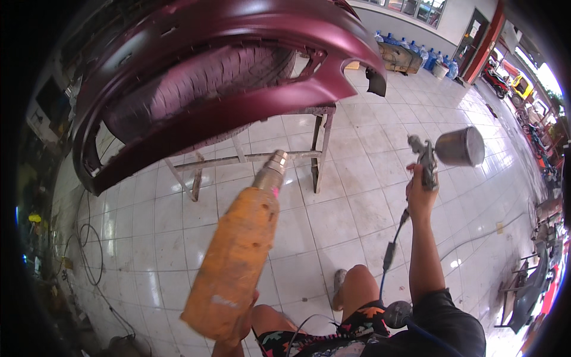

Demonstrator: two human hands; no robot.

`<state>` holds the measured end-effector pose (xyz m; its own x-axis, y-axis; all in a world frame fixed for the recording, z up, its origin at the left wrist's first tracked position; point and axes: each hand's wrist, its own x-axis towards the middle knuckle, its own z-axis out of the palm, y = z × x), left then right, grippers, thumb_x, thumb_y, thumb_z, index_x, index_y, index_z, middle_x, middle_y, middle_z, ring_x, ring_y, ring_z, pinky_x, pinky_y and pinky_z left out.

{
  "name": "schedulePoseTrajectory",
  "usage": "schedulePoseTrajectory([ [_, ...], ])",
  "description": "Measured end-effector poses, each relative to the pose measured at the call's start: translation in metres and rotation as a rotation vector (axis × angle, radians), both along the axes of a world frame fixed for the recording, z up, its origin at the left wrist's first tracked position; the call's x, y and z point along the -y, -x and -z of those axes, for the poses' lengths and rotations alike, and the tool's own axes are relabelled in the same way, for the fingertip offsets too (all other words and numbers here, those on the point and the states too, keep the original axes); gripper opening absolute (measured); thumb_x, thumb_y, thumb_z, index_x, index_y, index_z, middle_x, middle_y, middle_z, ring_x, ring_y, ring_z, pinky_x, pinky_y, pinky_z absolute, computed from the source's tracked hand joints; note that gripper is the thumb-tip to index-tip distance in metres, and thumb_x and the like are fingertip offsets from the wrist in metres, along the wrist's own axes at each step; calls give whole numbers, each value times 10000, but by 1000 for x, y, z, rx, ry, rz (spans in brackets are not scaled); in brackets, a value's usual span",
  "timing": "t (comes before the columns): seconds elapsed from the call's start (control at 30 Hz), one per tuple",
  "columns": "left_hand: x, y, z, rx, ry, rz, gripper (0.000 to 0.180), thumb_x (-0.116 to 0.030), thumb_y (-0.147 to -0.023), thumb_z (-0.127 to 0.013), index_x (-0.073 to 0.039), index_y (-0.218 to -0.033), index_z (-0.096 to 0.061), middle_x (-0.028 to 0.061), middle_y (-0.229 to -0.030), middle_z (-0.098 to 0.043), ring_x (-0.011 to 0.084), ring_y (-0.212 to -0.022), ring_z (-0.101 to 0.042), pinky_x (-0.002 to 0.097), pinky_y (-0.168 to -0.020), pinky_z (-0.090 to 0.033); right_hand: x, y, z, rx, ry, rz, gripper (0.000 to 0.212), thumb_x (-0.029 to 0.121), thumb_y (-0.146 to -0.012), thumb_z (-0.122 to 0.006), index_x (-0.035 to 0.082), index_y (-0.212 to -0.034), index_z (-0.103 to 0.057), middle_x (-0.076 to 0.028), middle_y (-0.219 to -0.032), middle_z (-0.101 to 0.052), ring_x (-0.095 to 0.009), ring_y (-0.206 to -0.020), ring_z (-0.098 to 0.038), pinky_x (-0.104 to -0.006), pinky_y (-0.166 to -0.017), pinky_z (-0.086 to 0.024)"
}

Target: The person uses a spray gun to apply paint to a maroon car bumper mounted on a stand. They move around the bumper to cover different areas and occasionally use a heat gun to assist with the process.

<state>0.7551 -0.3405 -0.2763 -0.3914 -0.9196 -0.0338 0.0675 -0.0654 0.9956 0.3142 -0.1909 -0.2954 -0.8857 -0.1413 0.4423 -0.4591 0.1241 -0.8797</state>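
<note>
My left hand (245,318) is closed round the grip of an orange heat gun (235,256); most of its fingers are hidden behind the scuffed body. The metal nozzle points up and away, toward a dark red car bumper (279,100). In my right hand (422,193), held out to the right, is a metal spray gun (427,166) with a grey cup tilted to the right. An air hose (389,256) runs down from its handle. Both tools are held apart from the bumper, which lies over a tyre (217,74) on a metal stand (321,143).
A loose cable (89,262) snakes over the tiled floor (357,178) at left, and a pale hose (476,239) crosses it at right. Blue water jugs (437,59) line the far wall. Dark car parts (526,303) stand at the right edge.
</note>
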Motion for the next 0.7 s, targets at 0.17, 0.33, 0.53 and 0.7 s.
schedulePoseTrajectory([
  [0.17,-23,33,-89,289,527,159,332,-137,-877,-805,-3,-1148,-667,101,-1089,-708,208,-993,-677,351,-840,-543,-40,-31,-71,308,-29,-123,243,273,-1061,-563,40,-1120,-593,-53,-838,-676,-44,-409,-438,-229,-360,-341],
  [0.33,-53,68,-158,496,604,156,374,-140,-851,-827,6,-1143,-644,110,-1072,-693,239,-969,-683,353,-829,-545,-66,-61,-151,557,-40,-283,292,308,-1041,-602,39,-1155,-593,-52,-855,-682,-42,-446,-469,-214,-371,-352],
  [0.53,-83,80,-193,443,424,1,428,-250,-847,-832,-5,-1137,-633,111,-1027,-682,299,-921,-671,394,-834,-518,-81,-76,-184,537,-133,-470,477,168,-1020,-631,36,-1460,-503,14,-873,-651,2,-637,-465,-182,-586,-391],
  [0.7,-81,64,-190,425,406,20,431,-229,-839,-838,9,-1133,-631,116,-1004,-687,291,-924,-679,410,-830,-530,-83,-79,-197,677,-100,-459,453,165,-1017,-628,49,-1443,-529,12,-848,-655,-12,-592,-474,-206,-526,-390],
])
